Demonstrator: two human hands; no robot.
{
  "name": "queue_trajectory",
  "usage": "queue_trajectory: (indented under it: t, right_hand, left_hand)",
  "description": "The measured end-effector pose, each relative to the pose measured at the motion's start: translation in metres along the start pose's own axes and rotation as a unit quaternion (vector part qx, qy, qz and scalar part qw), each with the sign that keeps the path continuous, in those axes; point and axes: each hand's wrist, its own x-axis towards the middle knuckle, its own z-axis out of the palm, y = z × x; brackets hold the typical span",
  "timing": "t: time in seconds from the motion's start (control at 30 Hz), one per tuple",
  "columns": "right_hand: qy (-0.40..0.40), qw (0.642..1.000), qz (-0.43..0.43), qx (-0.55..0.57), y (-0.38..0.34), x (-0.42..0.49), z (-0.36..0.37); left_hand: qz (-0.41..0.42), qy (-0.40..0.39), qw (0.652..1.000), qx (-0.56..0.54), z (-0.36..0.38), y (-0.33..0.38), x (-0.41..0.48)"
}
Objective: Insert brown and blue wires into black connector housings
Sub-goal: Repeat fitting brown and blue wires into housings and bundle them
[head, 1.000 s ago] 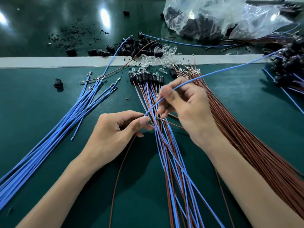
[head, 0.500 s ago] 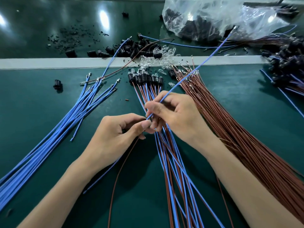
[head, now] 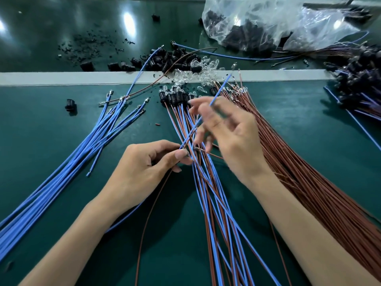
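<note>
L grip pinches blue wire; R grip blurred, fingers splayed, loose.

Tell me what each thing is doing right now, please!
left hand, pinching the held blue wire
right hand, blurred, grip unclear
wired housings, lying in a row
loose blue wires, lying fanned out
brown wires, lying bundled
plastic bag, crumpled, dark parts inside

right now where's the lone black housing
Head view, left side: the lone black housing stands on the green mat, left of the tips of the loose blue wires, below the pale strip.
</note>
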Motion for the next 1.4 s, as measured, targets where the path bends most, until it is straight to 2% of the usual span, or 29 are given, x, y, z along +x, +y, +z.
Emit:
queue_trajectory:
  t: [0.07, 0.13, 0.2, 0.27, 0.43, 0.5, 0.83, 1.0, 1.2, 1.27, 1.33, 1.4]
  right_hand:
    - [0.060, 0.997, -0.010, 0.053, -0.003, 0.002, -0.004]
    - [0.075, 0.997, -0.006, 0.007, -0.002, 0.004, -0.008]
    - [0.030, 0.997, 0.008, -0.064, 0.003, 0.003, -0.007]
    - [-0.011, 0.996, 0.023, -0.082, 0.006, 0.002, -0.005]
    - [0.020, 0.998, 0.023, 0.063, 0.005, 0.005, -0.007]
    - [0.026, 0.999, 0.009, 0.035, 0.005, 0.005, -0.007]
    - [-0.081, 0.996, 0.029, -0.018, 0.007, 0.001, -0.005]
    - [-0.049, 0.998, 0.022, -0.032, 0.008, -0.003, 0.002]
    - [-0.070, 0.995, 0.010, -0.075, 0.004, -0.006, 0.011]
    - [-0.084, 0.990, 0.003, -0.112, 0.003, 0.001, 0.005]
    - [-0.040, 0.976, -0.018, -0.212, 0.009, 0.018, -0.005]
    - [0.017, 0.929, -0.016, -0.369, 0.017, 0.041, -0.017]
  left_hand:
    - [0.017, -0.002, 1.000, 0.012, 0.000, -0.001, 0.000]
    - [0.034, 0.001, 0.999, 0.028, 0.000, -0.004, -0.001]
    - [0.048, 0.011, 0.998, 0.043, -0.001, -0.006, -0.001]
    - [0.052, 0.023, 0.997, 0.051, -0.003, -0.008, 0.000]
    - [0.047, 0.040, 0.996, 0.064, -0.006, -0.009, 0.000]
    - [0.048, 0.041, 0.995, 0.072, -0.006, -0.009, -0.001]
    - [0.073, 0.046, 0.990, 0.113, -0.006, -0.013, -0.003]
    - [0.065, 0.049, 0.992, 0.094, -0.005, -0.011, -0.003]
    - [0.124, 0.087, 0.973, 0.173, -0.002, -0.009, -0.003]
    - [0.131, 0.110, 0.969, 0.175, -0.002, -0.012, -0.001]
    - [0.133, 0.127, 0.967, 0.177, -0.001, -0.015, 0.000]
    - [0.133, 0.139, 0.966, 0.174, -0.002, -0.017, 0.001]
